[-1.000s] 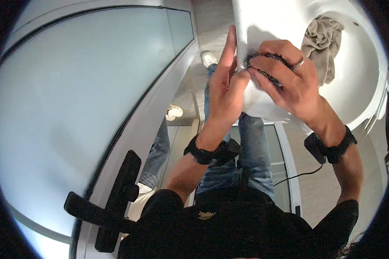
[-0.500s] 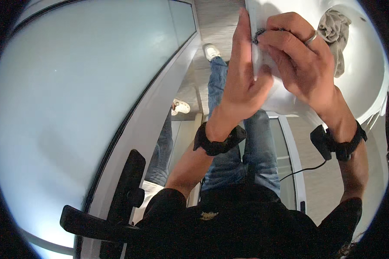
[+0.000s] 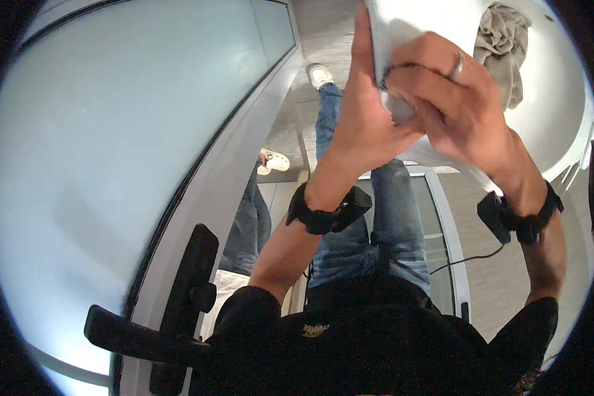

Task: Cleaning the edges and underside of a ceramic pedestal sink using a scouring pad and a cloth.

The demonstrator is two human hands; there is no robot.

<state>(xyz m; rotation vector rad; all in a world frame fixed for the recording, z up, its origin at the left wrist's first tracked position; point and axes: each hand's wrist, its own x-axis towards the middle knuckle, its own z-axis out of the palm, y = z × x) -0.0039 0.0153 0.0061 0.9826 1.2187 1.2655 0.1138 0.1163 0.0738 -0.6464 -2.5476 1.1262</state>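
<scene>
My left hand (image 3: 369, 122) lies along the left edge of a white slab-like piece (image 3: 391, 23), fingers stretched along its side and thumb bent across its near corner. Whether this piece is separate from the white basin behind it, I cannot tell. Over its face, my right hand (image 3: 452, 99) is closed, fingertips pinching a dark grey, stringy scrubber (image 3: 383, 79). Only a little of the scrubber shows beside the fingers. The heel of the left thumb and the right hand's lower fingers meet or overlap. A ring is on one right finger.
To the right, a white washbasin (image 3: 554, 105) holds a crumpled grey-brown cloth (image 3: 501, 56). A frosted glass door (image 3: 112, 145) with a black handle (image 3: 145, 336) stands at my left. Black devices are strapped to both wrists, with a cable (image 3: 468, 259) by the right one.
My right hand and the scrubber have slid slightly nearer and to the left. The left thumb has shifted toward the right hand. The whole view has moved a little.
</scene>
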